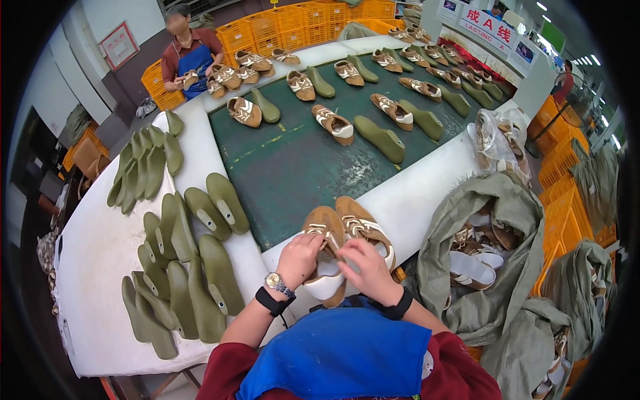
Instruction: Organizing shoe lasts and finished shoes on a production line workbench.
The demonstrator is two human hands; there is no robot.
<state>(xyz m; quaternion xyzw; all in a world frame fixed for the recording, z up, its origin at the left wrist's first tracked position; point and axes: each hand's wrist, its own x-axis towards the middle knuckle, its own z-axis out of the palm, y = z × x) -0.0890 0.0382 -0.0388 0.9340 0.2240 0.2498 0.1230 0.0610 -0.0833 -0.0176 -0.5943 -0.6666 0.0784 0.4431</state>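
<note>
A brown suede shoe (325,221) with white stripes and a white heel stands at the near edge of the table, right in front of me. My left hand (299,259) grips it by the lacing and tongue from the left. On the opening's other side, my right hand (369,270) has its thumb and fingers closed on the collar edge. A matching shoe (363,225) sits against it on the right, partly covered by my right hand. Inside the held shoe a pale lining shows; my fingers hide part of the opening.
Olive shoe lasts (223,273) lie in groups on the white table (93,280) at left. Shoes and lasts ride on the green belt (267,200). A sack of shoes (493,233) stands at right, a plastic bag (501,140) behind it. A co-worker (193,50) handles a shoe far left.
</note>
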